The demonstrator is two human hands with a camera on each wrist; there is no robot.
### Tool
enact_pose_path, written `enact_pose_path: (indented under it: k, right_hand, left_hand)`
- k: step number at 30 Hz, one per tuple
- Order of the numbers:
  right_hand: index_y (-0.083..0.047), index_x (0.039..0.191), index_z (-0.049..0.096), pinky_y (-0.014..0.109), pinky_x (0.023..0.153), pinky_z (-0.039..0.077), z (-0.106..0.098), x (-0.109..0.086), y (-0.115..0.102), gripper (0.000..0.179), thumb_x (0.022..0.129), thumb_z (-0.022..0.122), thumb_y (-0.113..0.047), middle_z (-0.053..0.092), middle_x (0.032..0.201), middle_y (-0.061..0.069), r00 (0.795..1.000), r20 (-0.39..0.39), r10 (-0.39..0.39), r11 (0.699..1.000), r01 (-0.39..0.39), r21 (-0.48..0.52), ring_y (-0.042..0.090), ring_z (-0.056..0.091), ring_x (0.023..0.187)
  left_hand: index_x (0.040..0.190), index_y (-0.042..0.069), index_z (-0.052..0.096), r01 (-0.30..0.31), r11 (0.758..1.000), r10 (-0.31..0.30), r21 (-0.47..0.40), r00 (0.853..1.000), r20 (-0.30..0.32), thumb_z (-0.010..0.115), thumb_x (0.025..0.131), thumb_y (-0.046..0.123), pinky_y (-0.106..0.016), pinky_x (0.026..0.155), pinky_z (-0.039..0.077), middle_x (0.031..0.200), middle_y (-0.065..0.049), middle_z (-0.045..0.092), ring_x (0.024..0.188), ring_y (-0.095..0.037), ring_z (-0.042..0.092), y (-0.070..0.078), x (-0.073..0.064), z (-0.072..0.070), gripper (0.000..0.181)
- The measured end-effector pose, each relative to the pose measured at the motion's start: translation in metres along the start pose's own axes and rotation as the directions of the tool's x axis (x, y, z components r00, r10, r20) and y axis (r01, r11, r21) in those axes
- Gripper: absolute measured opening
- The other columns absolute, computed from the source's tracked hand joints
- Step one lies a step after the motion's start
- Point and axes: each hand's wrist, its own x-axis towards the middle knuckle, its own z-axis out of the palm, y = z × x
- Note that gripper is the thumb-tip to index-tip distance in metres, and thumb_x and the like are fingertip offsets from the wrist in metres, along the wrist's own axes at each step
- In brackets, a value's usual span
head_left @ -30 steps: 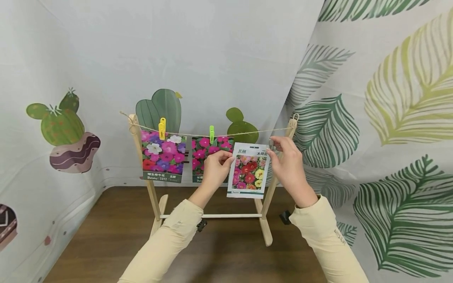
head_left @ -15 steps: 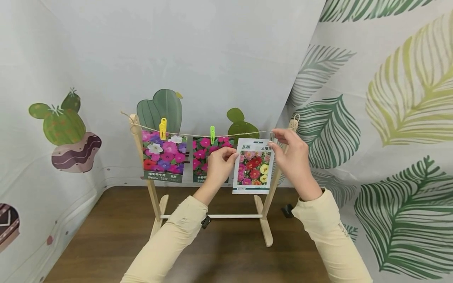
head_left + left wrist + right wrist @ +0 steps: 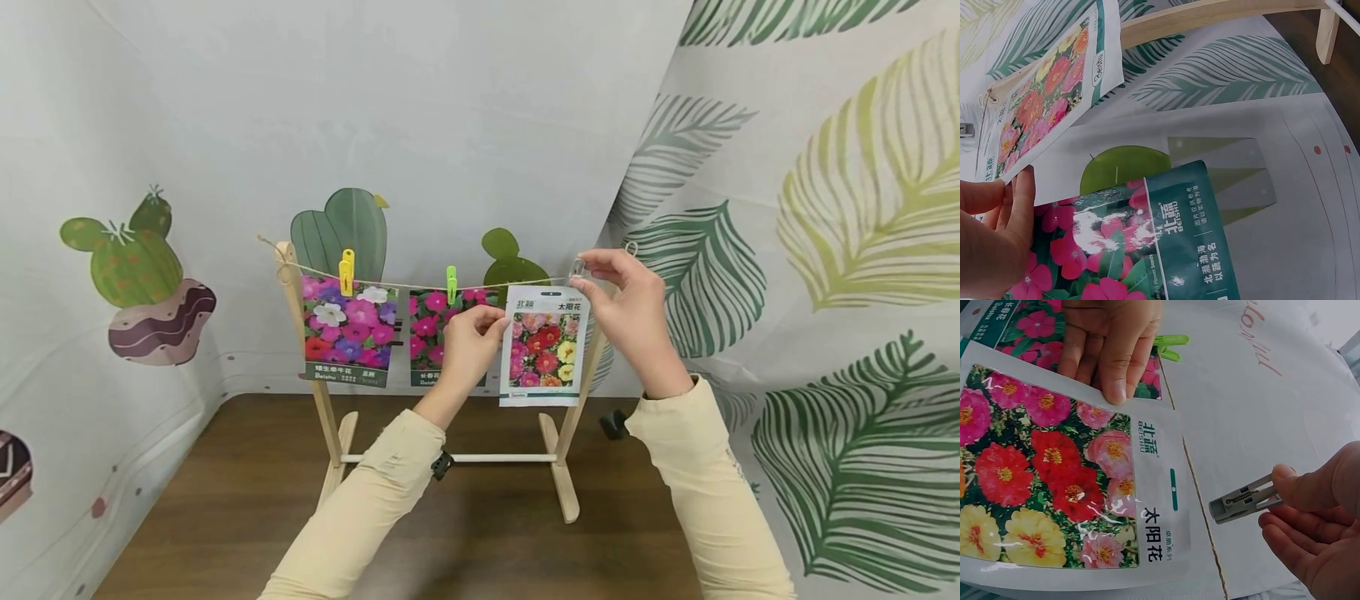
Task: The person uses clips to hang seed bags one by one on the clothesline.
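By its left edge, my left hand (image 3: 468,350) pinches a white seed packet (image 3: 546,350) with red, pink and yellow flowers. The packet hangs upright, its top edge just under the twine (image 3: 1192,469) in the head view. My right hand (image 3: 630,312) pinches the handle end of a grey clothespin (image 3: 1241,501) between thumb and fingers. In the right wrist view the clothespin's tip points at the twine, right beside it, above the packet's top edge. Behind my left hand hangs a pink-flowered packet (image 3: 1104,250), partly hidden.
The twine runs between two posts of a wooden stand (image 3: 567,442) on a brown table (image 3: 247,467). A yellow clothespin (image 3: 347,272) holds a mixed-flower packet (image 3: 348,325) at left; a green clothespin (image 3: 452,285) holds the pink one. Printed cloth hangs behind.
Both hands have moved right and up with the packet and the grey clothespin. The packet's top edge has risen close to the twine, and the clothespin has come up to the twine's level.
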Motion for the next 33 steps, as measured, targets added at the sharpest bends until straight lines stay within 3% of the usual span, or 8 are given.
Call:
enact_pose_path:
  k: [7, 16, 26, 33]
  right_hand:
    - [0.001, 0.105, 0.068, 0.035, 0.090, 0.050, -0.002, 0.011, 0.001, 0.023, 0.084, 0.074, -0.006, 0.069, 0.103, 0.015, 0.997, 0.054, 0.046, 0.999, -0.048, 0.019, 0.024, 0.066, 0.094]
    - [-0.002, 0.105, 0.069, 0.039, 0.082, 0.052, -0.002, 0.021, 0.008, 0.021, 0.086, 0.072, -0.012, 0.071, 0.097, 0.014, 0.980, 0.143, 0.136, 0.991, -0.132, -0.036, 0.027, 0.068, 0.091]
    - [-0.003, 0.104, 0.070, 0.018, 0.073, 0.048, 0.000, 0.025, 0.010, 0.021, 0.086, 0.073, -0.012, 0.071, 0.097, 0.013, 0.973, 0.169, 0.160, 0.987, -0.159, -0.019, 0.024, 0.069, 0.088]
    - [-0.002, 0.104, 0.070, 0.016, 0.070, 0.047, 0.003, 0.028, 0.010, 0.021, 0.086, 0.073, -0.011, 0.071, 0.098, 0.014, 0.965, 0.186, 0.183, 0.983, -0.184, -0.014, 0.025, 0.068, 0.088]
  left_hand:
    - [0.094, 0.003, 0.072, 0.013, 1.000, -0.013, 0.007, 1.000, -0.003, 0.068, 0.091, 0.014, -0.025, 0.058, 0.051, 0.081, -0.008, 0.071, 0.065, -0.017, 0.063, 0.000, 0.000, 0.002, 0.013]
    - [0.093, 0.003, 0.072, 0.029, 1.000, -0.029, 0.004, 1.000, -0.010, 0.068, 0.090, 0.013, -0.026, 0.059, 0.052, 0.082, -0.008, 0.071, 0.066, -0.017, 0.063, 0.000, -0.001, 0.003, 0.012]
    - [0.094, 0.003, 0.072, 0.036, 0.999, -0.036, -0.014, 0.999, -0.007, 0.067, 0.091, 0.013, -0.026, 0.060, 0.053, 0.082, -0.009, 0.070, 0.065, -0.016, 0.063, 0.002, 0.000, 0.002, 0.012]
    - [0.095, 0.002, 0.071, -0.002, 1.000, 0.002, -0.014, 1.000, -0.002, 0.066, 0.091, 0.013, -0.026, 0.061, 0.054, 0.084, -0.009, 0.071, 0.068, -0.018, 0.064, 0.003, 0.001, 0.002, 0.012]
